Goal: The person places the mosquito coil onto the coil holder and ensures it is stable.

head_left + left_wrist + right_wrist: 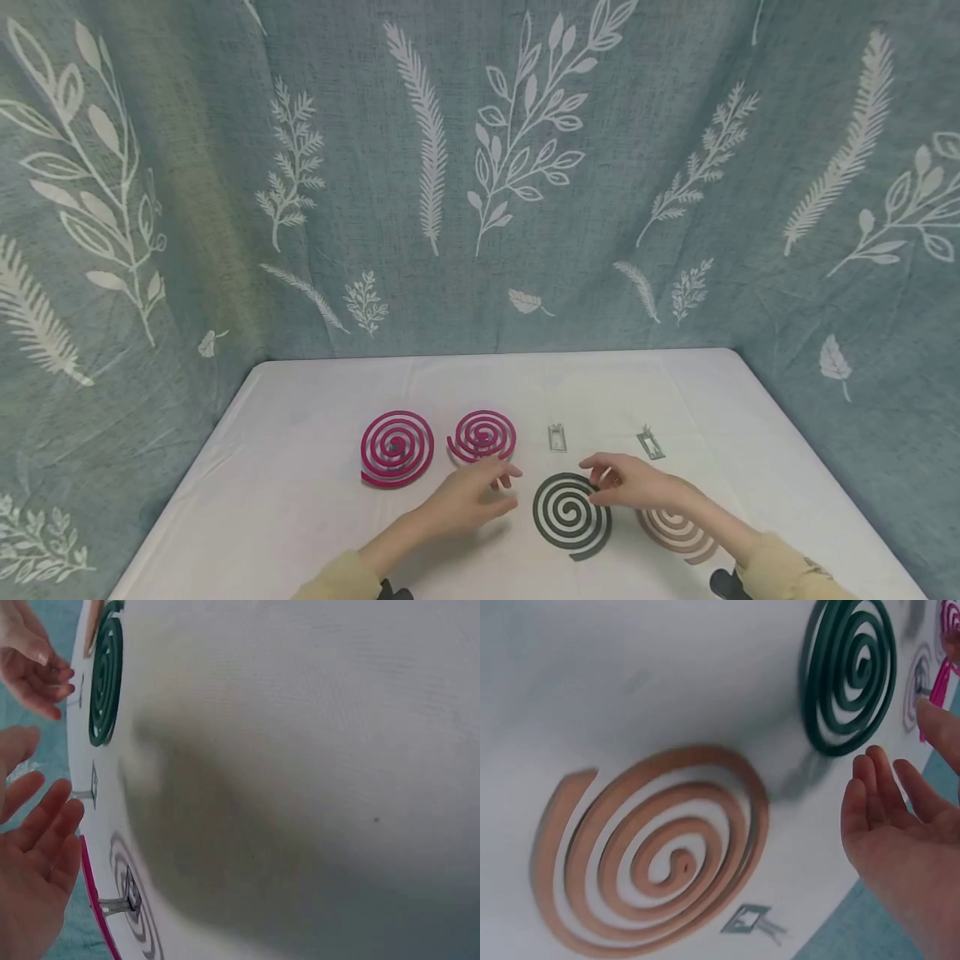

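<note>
My left hand (472, 496) hovers over the table in front of the right magenta mosquito coil (483, 432), its fingers relaxed and holding nothing. In the left wrist view that coil sits raised on a small metal stand (114, 905). Another magenta coil (390, 483) is farther left. A dark green mosquito coil (572, 511) lies between my hands. My right hand (637, 483) is by the green coil's right edge, loosely curved, and the right wrist view shows it apart from the coil. Partly hidden beneath the right forearm is a tan coil (549, 847), flat on the table.
Two small metal stands lie behind the green and tan coils, one to the left (557, 428) and one tilted to the right (649, 443). White cloth covers the table (247, 500). A blue-green curtain (450, 308) with white leaf prints surrounds its back and sides.
</note>
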{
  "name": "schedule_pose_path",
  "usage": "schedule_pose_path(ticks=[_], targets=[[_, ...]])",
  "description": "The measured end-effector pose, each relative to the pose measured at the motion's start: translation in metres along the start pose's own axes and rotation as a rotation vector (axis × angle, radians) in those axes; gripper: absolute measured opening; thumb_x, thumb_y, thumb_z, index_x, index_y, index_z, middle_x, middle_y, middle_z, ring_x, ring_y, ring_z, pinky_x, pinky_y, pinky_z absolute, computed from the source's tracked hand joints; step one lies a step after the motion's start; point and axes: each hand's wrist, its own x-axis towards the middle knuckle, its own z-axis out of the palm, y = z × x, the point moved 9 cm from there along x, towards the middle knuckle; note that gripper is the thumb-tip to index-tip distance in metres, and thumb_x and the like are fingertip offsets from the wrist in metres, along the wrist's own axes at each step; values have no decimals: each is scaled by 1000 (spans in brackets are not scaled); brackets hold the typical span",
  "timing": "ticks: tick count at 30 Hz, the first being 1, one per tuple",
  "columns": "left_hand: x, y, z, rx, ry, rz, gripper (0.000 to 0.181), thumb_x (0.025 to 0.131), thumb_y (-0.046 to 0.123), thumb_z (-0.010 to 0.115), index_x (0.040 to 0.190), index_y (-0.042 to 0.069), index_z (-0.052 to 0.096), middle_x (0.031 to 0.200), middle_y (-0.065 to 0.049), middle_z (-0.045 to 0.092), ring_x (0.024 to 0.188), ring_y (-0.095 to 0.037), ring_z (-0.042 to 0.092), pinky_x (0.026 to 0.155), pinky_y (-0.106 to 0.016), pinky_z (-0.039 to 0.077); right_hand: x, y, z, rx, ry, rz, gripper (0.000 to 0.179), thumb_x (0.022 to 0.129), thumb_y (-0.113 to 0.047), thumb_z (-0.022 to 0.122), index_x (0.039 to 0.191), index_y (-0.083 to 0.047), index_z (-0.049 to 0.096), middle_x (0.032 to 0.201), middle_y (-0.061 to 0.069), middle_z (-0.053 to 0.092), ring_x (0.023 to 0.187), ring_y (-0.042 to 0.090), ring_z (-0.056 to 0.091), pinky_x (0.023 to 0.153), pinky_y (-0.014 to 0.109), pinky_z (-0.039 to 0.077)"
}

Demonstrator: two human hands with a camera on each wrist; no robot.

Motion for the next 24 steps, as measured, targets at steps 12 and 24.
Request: schedule_pose_path(ticks=[12,24], targets=[[20,0,33,89,-127,21,63,71,42,79,120,8,58,93,6,58,82,0,49,81,-19,46,-8,14,-3,-173,-23,67,67,67,-8,78,128,0,52,103,6,59,93,21,55,84,43,49],[28,3,52,150,-162,-75,79,60,52,82,119,11,51,105,2,56,95,-6,55,91,-23,48,-2,14,7,-273,5,110,69,57,-1,81,122,-8,58,105,6,58,104,31,58,92,49,48]])
